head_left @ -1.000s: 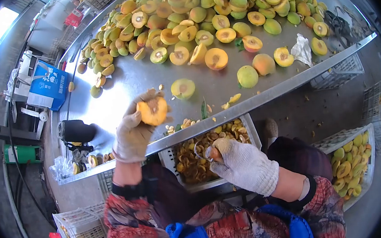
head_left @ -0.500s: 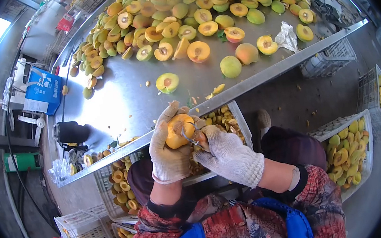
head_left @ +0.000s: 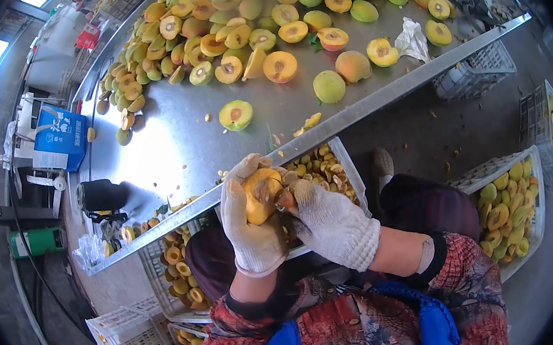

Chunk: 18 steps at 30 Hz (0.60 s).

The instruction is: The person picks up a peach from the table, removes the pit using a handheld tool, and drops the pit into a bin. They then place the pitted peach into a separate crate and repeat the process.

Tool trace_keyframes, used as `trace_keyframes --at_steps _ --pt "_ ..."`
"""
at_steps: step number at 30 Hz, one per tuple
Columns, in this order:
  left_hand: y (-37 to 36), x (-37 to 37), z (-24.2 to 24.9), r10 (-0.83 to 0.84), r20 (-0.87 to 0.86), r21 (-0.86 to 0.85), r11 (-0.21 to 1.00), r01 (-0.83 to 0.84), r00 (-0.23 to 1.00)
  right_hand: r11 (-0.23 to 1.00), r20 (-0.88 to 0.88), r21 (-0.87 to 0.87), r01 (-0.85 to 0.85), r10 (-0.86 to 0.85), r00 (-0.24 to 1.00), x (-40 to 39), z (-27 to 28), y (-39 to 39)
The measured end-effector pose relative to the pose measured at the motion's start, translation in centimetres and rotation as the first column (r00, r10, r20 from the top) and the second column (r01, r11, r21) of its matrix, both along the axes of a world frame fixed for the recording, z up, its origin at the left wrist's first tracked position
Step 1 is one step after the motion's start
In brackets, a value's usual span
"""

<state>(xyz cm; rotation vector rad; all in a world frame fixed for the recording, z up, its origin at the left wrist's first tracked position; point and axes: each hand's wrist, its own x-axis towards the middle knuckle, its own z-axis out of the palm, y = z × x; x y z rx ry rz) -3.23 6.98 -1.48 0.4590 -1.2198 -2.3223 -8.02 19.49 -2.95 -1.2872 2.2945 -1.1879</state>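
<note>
In my gloved left hand (head_left: pixel 251 239) rests a yellow peach half (head_left: pixel 260 204), cut side up, with fingers curled round it. My right hand (head_left: pixel 336 223), also in a white knit glove, grips a small pitting tool (head_left: pixel 286 202) with a brownish handle. Its metal end meets the right side of the peach, and the working loop is mostly hidden now. Both hands are over a white crate (head_left: pixel 350 168) of peach pieces, just below the front edge of the metal table (head_left: pixel 179 145).
A large heap of peach halves (head_left: pixel 260 12) covers the table's far side. Nearer lie a single half (head_left: pixel 236 115), a whole green peach (head_left: pixel 329 87) and crumpled white paper (head_left: pixel 412 41). Filled crates stand right (head_left: pixel 538 212) and left (head_left: pixel 131 329). A black cylinder (head_left: pixel 100 195) is at the left.
The peach half has turned in my left hand, and the tool's wire loop, visible before, is now mostly out of sight against it. The whole view has shifted slightly.
</note>
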Motion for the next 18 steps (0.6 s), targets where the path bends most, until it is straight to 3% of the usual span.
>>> trace_keyframes --at_steps 7,10,18 --pt "0.5 0.2 -0.2 0.016 -0.016 -0.083 0.996 -0.018 1.0 1.0 0.016 -0.009 0.016 -0.015 1.0 0.4 -0.6 -0.2" --pt "0.5 0.4 -0.2 0.033 -0.004 -0.16 0.987 -0.033 0.999 0.991 0.014 -0.124 0.045 -0.043 0.999 0.7 -1.2 -0.3" --pt "0.3 0.7 0.1 0.028 0.07 -0.361 0.932 -0.001 0.997 0.993 0.217 -0.114 -0.041 0.065 0.974 0.6 -0.5 -0.3"
